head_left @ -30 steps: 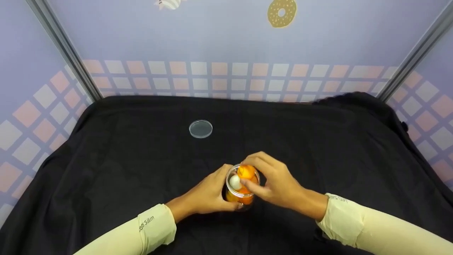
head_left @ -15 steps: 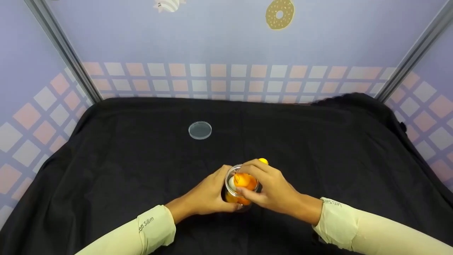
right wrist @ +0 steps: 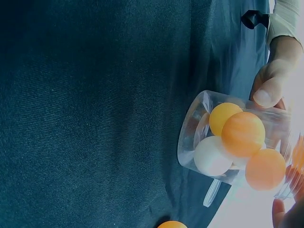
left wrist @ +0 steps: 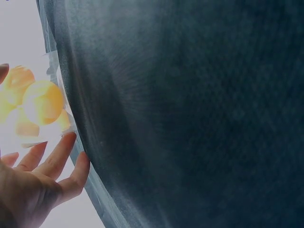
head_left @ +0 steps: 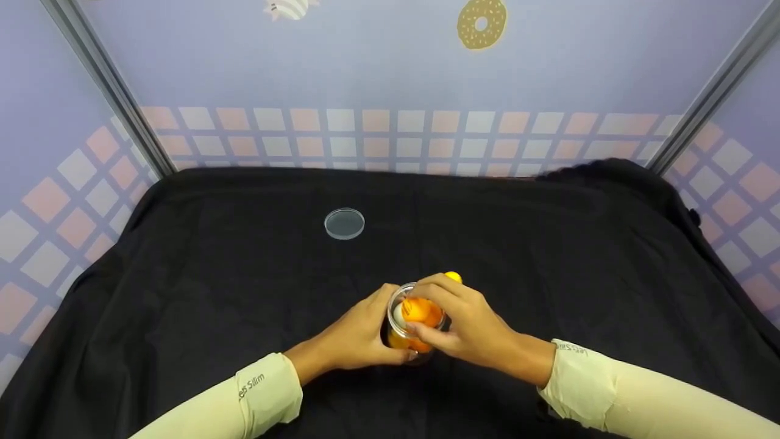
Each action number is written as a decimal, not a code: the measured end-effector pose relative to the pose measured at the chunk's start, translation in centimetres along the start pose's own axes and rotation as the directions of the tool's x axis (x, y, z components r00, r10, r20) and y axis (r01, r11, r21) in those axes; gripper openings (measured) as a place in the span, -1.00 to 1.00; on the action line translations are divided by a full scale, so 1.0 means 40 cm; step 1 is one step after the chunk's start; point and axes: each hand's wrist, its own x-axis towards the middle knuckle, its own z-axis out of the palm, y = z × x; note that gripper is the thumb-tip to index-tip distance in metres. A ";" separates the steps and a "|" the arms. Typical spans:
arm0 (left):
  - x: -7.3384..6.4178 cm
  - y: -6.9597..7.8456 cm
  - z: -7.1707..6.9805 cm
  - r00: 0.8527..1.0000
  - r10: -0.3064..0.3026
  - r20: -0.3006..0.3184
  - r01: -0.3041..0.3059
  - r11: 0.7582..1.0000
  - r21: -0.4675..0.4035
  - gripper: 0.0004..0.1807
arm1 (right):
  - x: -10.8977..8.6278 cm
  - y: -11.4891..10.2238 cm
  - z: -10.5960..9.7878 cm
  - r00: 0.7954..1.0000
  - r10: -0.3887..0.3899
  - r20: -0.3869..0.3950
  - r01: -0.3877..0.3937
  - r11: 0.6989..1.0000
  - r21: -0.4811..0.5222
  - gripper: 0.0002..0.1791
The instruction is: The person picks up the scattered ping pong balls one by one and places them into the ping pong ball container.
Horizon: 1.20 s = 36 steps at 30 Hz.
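A clear jar (head_left: 394,333) with several orange and white ping-pong balls inside stands on the black cloth. My left hand (head_left: 364,334) grips it from the left side, thumb in front and fingers behind. At the jar's mouth, my right hand (head_left: 466,312) pinches an orange ping-pong ball (head_left: 415,310) between thumb and fingers. Below that ball a white ping-pong ball (head_left: 399,315) shows partly. The right wrist view looks through the jar's wall at orange balls and a white ball (right wrist: 212,156). Another orange ball (head_left: 453,277) lies just beyond my right hand, partly hidden by it.
A round clear lid (head_left: 344,224) lies flat on the cloth beyond the jar, to its left. Black cloth (head_left: 244,244) covers the table. Patterned walls (head_left: 390,67) stand at the back and both sides, with metal posts at the corners.
My right hand has shifted slightly left and towards me with the pinched ball, lower at the jar's mouth. The ball behind that hand has come into sight. My left hand stays on the jar.
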 end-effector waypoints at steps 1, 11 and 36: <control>0.000 0.001 0.000 1.000 -0.001 -0.002 0.001 1.000 0.003 -0.10 | 0.000 0.000 0.000 1.000 0.002 0.003 -0.002 1.000 0.002 -0.59; 0.000 0.001 -0.001 1.000 -0.005 -0.003 0.005 1.000 -0.020 -0.10 | 0.001 -0.002 0.001 1.000 0.011 0.003 -0.011 1.000 -0.010 -0.57; 0.002 -0.004 0.001 1.000 0.026 -0.007 -0.025 0.999 0.023 -0.10 | -0.001 0.010 -0.007 1.000 0.008 0.019 -0.008 1.000 0.013 -0.60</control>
